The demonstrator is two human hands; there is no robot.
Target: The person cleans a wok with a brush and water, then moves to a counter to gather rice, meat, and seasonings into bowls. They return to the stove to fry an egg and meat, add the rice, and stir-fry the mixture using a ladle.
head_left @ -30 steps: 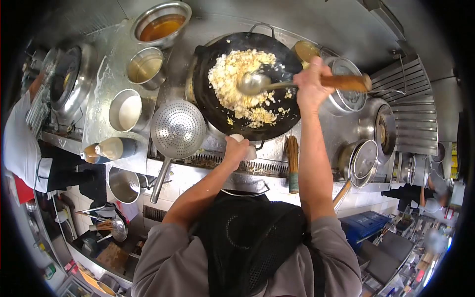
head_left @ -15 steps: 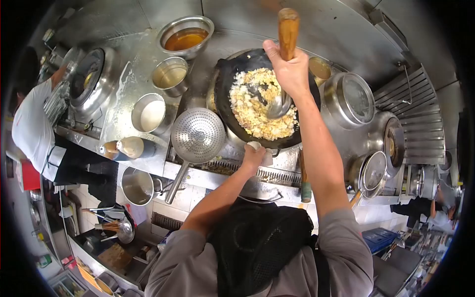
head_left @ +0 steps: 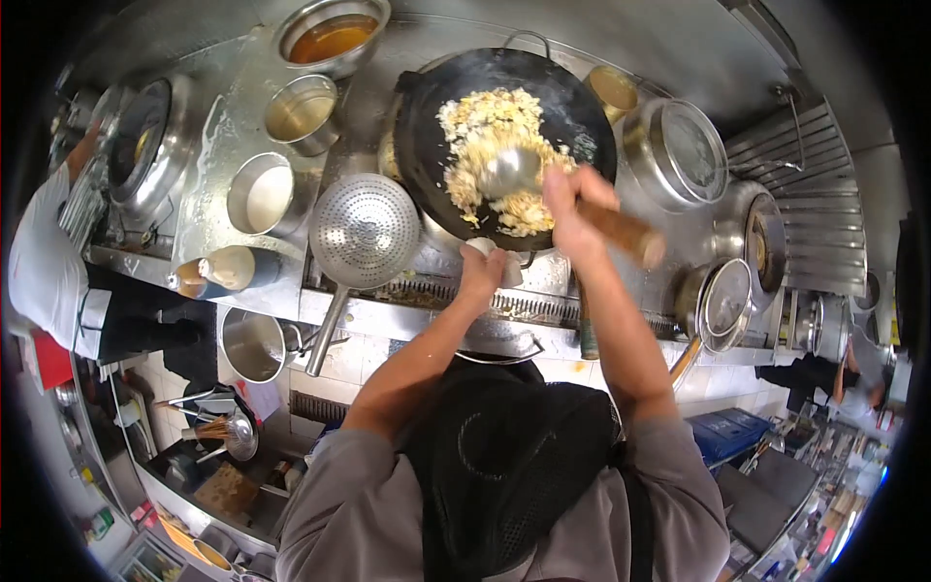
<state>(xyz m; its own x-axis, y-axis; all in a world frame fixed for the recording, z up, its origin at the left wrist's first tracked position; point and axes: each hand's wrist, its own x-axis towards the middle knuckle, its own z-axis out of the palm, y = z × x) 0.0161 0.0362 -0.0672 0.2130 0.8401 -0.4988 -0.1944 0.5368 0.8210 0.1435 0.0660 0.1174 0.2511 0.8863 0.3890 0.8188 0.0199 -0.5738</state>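
Note:
My right hand (head_left: 580, 206) is closed round the wooden handle of a ladle (head_left: 511, 173). The handle slants down to the right, and the metal bowl, smeared by motion, is over the fried rice (head_left: 492, 114). White and yellow grains of this rice lie across the middle of a black wok (head_left: 572, 102), with some steam above. At the wok's near rim, my left hand (head_left: 479, 274) grips a folded white cloth (head_left: 510, 268) pressed against it. A small loop handle shows just beside the cloth.
Left of the wok stand a perforated strainer (head_left: 364, 228), metal pots (head_left: 262, 194), a bowl of amber liquid (head_left: 335, 39) and sauce bottles (head_left: 228, 269). Lidded pots (head_left: 676, 150) stand to the right. A person in white (head_left: 53, 252) works at far left.
My right hand has tipped the ladle: its handle went from upright to slanting down right, and its bowl moved left. The rice has shifted within the wok, baring its right side.

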